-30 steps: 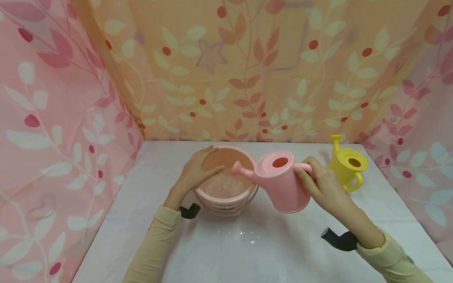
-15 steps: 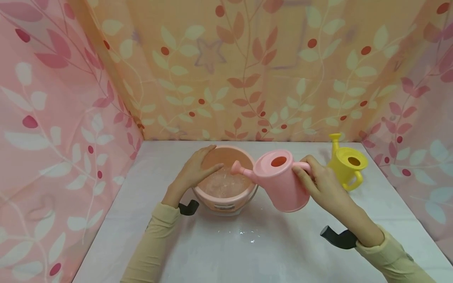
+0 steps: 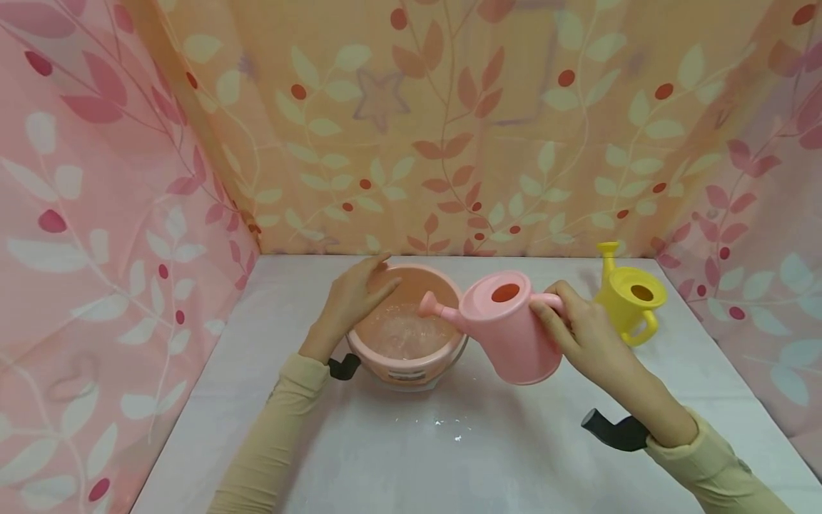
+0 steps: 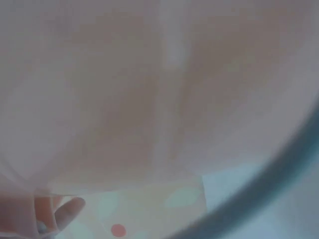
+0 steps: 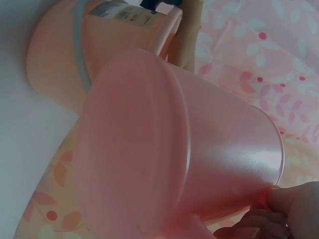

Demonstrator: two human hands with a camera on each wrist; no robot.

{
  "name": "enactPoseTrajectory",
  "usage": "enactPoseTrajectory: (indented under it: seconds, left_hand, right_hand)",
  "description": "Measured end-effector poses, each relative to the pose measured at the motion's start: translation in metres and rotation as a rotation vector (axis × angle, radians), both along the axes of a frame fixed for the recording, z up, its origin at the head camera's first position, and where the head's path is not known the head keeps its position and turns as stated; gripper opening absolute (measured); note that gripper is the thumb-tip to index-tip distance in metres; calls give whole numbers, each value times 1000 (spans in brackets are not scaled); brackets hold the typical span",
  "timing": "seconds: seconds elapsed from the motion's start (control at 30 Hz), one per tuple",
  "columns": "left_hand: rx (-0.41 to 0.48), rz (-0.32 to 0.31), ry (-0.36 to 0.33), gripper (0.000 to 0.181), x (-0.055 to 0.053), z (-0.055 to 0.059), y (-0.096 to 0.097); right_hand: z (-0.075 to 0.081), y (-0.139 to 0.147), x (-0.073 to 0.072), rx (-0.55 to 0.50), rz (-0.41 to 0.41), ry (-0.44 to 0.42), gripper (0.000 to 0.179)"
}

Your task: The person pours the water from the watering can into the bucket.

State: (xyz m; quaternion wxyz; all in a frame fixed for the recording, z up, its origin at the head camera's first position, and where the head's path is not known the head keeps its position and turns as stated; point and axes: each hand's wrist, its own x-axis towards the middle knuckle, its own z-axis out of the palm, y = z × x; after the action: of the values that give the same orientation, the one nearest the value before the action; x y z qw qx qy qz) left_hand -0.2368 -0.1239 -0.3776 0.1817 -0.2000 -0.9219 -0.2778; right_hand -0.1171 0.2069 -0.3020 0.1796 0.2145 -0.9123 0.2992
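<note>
My right hand [image 3: 578,328] grips the handle of a pink watering can [image 3: 514,332], with the thumb along the top. The can tilts left, its spout over a peach bucket [image 3: 411,360]. Water [image 3: 407,332] in the bucket looks stirred up under the spout. In the right wrist view the watering can [image 5: 149,149] fills the middle, in front of the bucket [image 5: 55,55]. My left hand [image 3: 349,300] lies at the bucket's left rim, fingers extended and thumb pointing over the opening. The left wrist view is mostly the blurred bucket wall [image 4: 124,99], with a fingertip [image 4: 70,213] showing beside it.
A yellow watering can [image 3: 632,303] stands upright at the back right of the white table [image 3: 514,457]. Water drops [image 3: 457,437] lie in front of the bucket. Patterned cloth [image 3: 411,143] hangs behind and at both sides.
My left hand has shifted slightly left and its fingers have lifted a little at the rim. The water's ripples have changed. The pink watering can stays almost in place.
</note>
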Motion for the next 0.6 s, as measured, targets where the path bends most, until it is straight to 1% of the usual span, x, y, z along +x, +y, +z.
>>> enactPoseTrajectory:
  seconds: [0.1, 0.17, 0.33, 0.5, 0.6]
  left_hand:
    - [-18, -17, 46, 51, -1, -1, 0]
    - [-37, -23, 59, 50, -1, -1, 0]
    - [-62, -33, 57, 48, 1, -1, 0]
    - [-71, -63, 61, 47, 2, -2, 0]
    - [-70, -69, 59, 47, 3, -4, 0]
  right_hand:
    - [0, 0, 0, 4, -4, -9, 13]
    - [0, 0, -1, 7, -7, -23, 14]
    - [0, 0, 0, 13, -4, -41, 16]
    - [0, 0, -1, 12, -4, -29, 15]
    - [0, 0, 0, 15, -5, -27, 15]
